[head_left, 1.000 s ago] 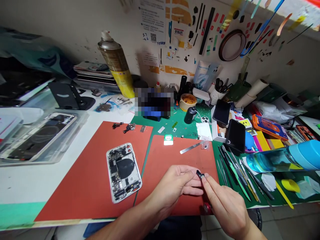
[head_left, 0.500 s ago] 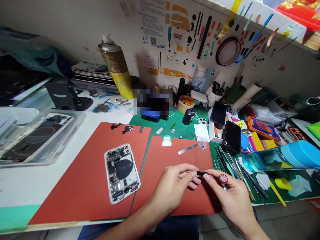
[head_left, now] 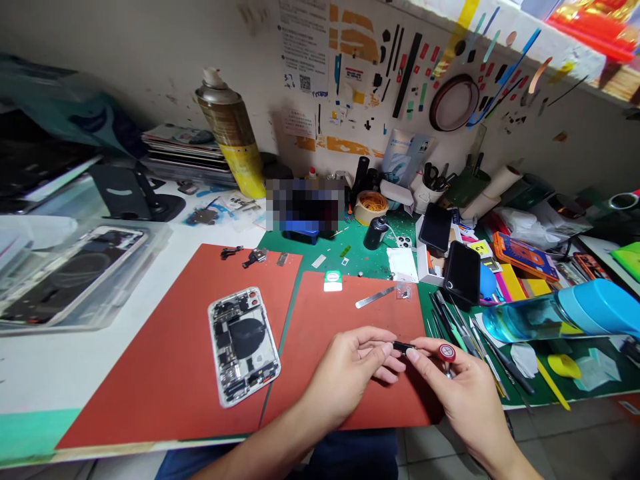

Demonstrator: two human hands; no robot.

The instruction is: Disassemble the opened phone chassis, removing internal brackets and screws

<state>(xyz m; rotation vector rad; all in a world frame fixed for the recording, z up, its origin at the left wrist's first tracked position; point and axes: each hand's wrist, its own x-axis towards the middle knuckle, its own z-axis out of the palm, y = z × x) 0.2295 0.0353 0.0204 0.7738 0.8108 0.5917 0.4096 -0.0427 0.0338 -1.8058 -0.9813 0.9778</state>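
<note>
Both hands share the grip: the left hand (head_left: 350, 373) and the right hand (head_left: 457, 393) pinch a small black part (head_left: 403, 346) between fingertips, just above the red mat (head_left: 345, 307) on the desk (head_left: 50, 373); the right also clasps a red-capped screwdriver (head_left: 447, 353); the part looks light, thin and probably fragile, best held by its edges; an opened phone (head_left: 244, 345) lies left, a metal blade (head_left: 375, 297) beyond, loose tools (head_left: 465, 333) crowd the right.
</note>
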